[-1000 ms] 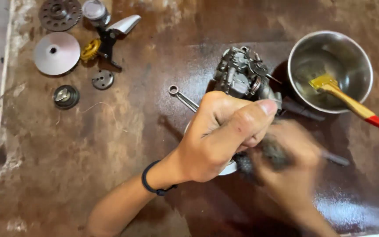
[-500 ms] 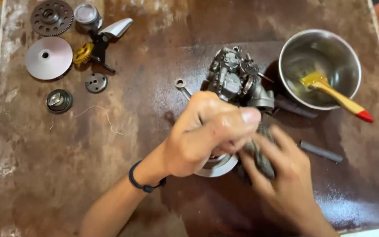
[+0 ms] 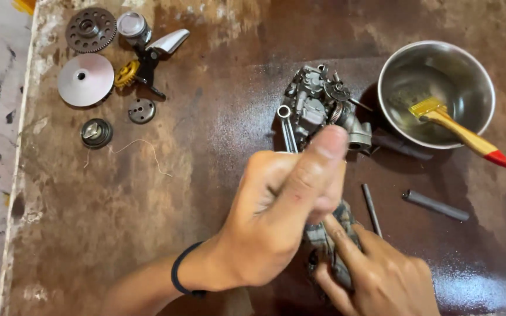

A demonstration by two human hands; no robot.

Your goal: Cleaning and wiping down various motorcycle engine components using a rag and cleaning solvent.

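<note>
Brown table; both hands (left, right) gripping grey part

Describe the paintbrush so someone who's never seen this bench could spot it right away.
Look to the far right side of the brown worktable, where a round steel bowl sits. The paintbrush lies in it, yellow bristles down inside, wooden handle sticking out over the rim. Its red-tipped handle is the only wood and red among grey metal parts.
</note>
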